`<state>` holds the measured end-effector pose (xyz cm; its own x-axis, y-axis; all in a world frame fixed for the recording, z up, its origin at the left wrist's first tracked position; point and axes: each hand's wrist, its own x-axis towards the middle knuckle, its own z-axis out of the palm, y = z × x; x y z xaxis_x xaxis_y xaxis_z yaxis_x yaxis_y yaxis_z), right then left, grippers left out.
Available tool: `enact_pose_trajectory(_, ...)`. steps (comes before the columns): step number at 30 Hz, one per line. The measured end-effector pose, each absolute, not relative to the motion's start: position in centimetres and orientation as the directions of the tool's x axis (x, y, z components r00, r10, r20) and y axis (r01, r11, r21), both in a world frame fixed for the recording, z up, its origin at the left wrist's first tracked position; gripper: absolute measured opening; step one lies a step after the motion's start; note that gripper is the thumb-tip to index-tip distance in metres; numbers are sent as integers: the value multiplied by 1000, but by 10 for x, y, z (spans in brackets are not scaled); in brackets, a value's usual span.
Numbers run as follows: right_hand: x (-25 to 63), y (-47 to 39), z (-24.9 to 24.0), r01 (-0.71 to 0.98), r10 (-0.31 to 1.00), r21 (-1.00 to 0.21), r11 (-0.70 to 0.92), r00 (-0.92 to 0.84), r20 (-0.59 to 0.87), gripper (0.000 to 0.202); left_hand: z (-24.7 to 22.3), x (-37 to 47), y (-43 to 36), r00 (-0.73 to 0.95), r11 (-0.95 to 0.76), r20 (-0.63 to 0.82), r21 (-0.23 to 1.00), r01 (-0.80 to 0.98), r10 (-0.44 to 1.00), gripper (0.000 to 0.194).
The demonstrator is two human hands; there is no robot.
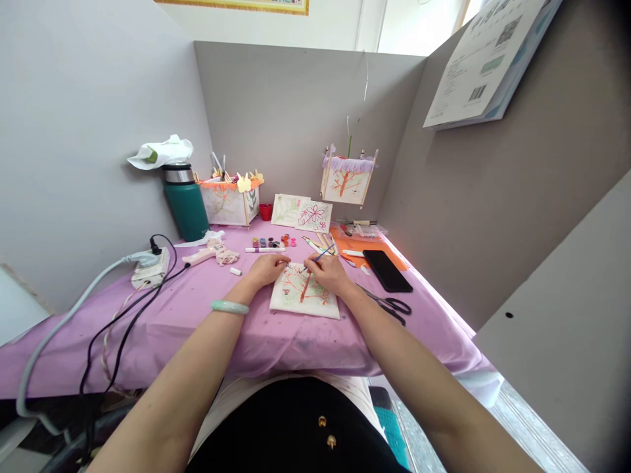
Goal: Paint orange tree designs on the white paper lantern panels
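Note:
A white panel painted with an orange-brown tree lies on the pink tablecloth in front of me. My right hand pinches a thin blue paintbrush, its tip over the upper part of the picture. At the panel's upper left corner rests my left hand, fingers curled together by the edge; whether they grip anything is hidden. Small paint pots stand beyond the panel, with a white marker in front of them. A white cap lies left of my left hand.
Scissors and a black phone lie to the right, near an orange sheet. At left are a green bottle, a pink glue gun and a power strip with cables. A decorated lantern hangs behind. Grey partitions enclose the table.

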<state>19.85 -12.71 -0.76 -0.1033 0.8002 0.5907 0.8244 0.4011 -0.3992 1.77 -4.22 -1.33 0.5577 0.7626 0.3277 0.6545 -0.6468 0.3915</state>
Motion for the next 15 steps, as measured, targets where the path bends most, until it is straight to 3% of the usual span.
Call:
enact_pose_trajectory(9, 203, -122, -11, 864, 737, -409, 295, 66, 673, 25, -11, 18, -45, 557, -648, 331, 408, 643, 762, 37)
enact_pose_trajectory(15, 201, -124, -9, 840, 749, -401, 366, -10, 663, 22, -11, 18, -44, 548, -634, 320, 411, 654, 773, 36)
